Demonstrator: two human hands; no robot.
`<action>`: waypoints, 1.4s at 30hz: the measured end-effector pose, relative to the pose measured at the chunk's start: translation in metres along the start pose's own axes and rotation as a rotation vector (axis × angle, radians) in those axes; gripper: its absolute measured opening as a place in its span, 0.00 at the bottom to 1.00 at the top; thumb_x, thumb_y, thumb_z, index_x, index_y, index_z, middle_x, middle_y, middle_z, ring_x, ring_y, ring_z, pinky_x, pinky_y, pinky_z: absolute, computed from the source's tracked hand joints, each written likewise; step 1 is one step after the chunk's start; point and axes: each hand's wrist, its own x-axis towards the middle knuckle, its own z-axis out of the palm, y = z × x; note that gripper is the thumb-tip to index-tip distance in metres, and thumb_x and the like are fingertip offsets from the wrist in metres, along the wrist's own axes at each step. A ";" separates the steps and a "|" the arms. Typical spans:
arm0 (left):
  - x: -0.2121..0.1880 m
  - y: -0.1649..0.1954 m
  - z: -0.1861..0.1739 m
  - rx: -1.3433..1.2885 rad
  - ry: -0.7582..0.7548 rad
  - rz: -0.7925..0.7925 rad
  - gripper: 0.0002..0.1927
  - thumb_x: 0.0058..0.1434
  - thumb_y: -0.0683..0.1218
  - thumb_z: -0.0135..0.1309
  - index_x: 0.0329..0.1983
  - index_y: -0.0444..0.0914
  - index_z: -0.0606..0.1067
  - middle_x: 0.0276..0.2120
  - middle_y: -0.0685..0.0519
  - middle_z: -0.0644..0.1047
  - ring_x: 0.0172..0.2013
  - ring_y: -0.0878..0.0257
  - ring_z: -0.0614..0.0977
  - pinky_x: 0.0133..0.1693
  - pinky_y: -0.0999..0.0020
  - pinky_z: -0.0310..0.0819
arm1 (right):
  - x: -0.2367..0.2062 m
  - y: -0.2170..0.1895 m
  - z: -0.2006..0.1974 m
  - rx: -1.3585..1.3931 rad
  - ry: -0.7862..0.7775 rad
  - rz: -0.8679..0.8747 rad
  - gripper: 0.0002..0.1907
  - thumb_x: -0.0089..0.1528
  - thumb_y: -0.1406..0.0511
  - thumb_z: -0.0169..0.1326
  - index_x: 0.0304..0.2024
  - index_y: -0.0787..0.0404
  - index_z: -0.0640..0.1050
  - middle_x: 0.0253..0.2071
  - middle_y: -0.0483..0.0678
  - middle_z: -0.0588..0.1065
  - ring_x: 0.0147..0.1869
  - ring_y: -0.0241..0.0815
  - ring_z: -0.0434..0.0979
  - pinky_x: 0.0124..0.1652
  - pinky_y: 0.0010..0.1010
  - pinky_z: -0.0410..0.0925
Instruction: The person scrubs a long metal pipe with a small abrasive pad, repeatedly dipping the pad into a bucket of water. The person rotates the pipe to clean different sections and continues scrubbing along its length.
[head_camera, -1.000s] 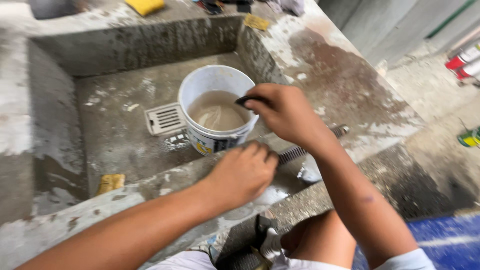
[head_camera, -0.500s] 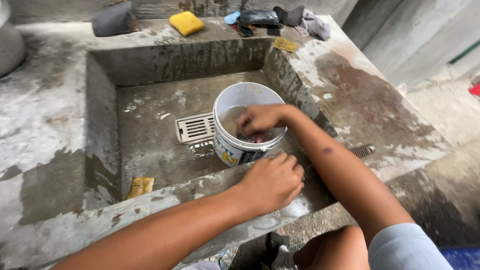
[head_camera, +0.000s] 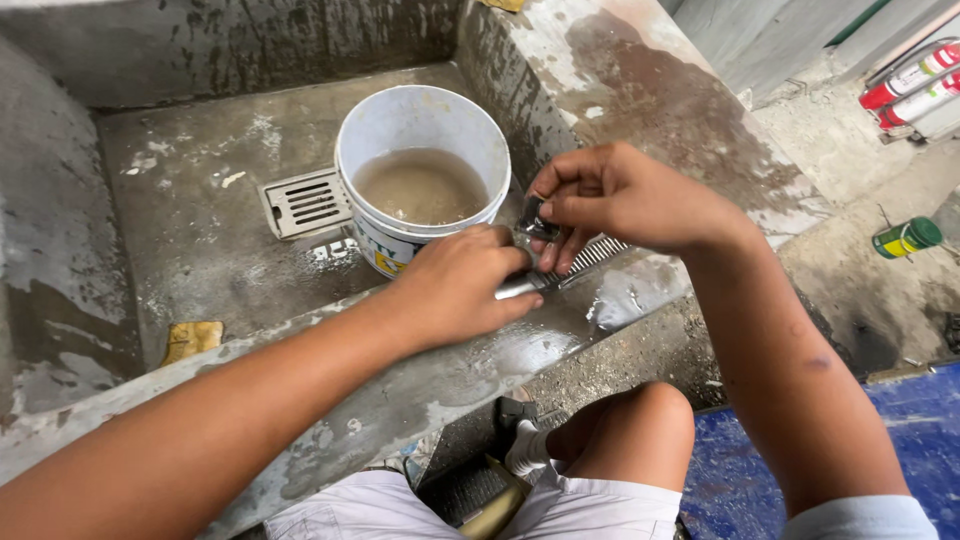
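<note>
My left hand (head_camera: 455, 288) presses down on the concrete ledge (head_camera: 560, 335) of a sink, shut on the handle of a metal comb-toothed tool (head_camera: 598, 253) that lies along the ledge. My right hand (head_camera: 625, 195) is just right of it, above the tool's teeth, pinching a small dark object (head_camera: 537, 222) between thumb and fingers. Right behind both hands, a white bucket (head_camera: 385, 245) with murky brown water stands inside the sink.
A metal drain grate (head_camera: 305, 203) lies on the sink floor left of the bucket, with a yellow scrap (head_camera: 192, 338) near the front wall. Red spray cans (head_camera: 905, 85) and a green can (head_camera: 905, 238) lie on the ground at right. My knees are below the ledge.
My right hand has come out of the bucket and down to the ledge with the small dark object. My left hand has stayed on the tool. The view has moved closer.
</note>
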 end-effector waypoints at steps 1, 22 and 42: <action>0.000 0.000 -0.001 0.000 -0.010 -0.003 0.21 0.57 0.58 0.61 0.40 0.36 0.80 0.36 0.43 0.77 0.43 0.46 0.79 0.45 0.50 0.73 | -0.006 0.000 0.002 0.006 0.011 -0.019 0.10 0.66 0.71 0.50 0.45 0.73 0.77 0.35 0.58 0.82 0.38 0.43 0.86 0.39 0.33 0.80; -0.013 0.014 -0.010 0.212 0.111 0.268 0.10 0.61 0.49 0.58 0.39 0.38 0.75 0.35 0.48 0.74 0.42 0.51 0.77 0.41 0.56 0.74 | -0.049 0.076 0.047 -0.231 0.584 -0.086 0.12 0.63 0.66 0.61 0.47 0.65 0.80 0.37 0.44 0.80 0.38 0.28 0.74 0.38 0.24 0.70; -0.013 0.024 0.000 0.397 0.099 0.336 0.22 0.53 0.44 0.58 0.52 0.35 0.77 0.37 0.45 0.75 0.44 0.51 0.78 0.38 0.60 0.76 | -0.019 0.062 0.041 0.153 0.698 -0.206 0.10 0.64 0.70 0.58 0.48 0.67 0.79 0.41 0.47 0.82 0.46 0.34 0.82 0.47 0.24 0.74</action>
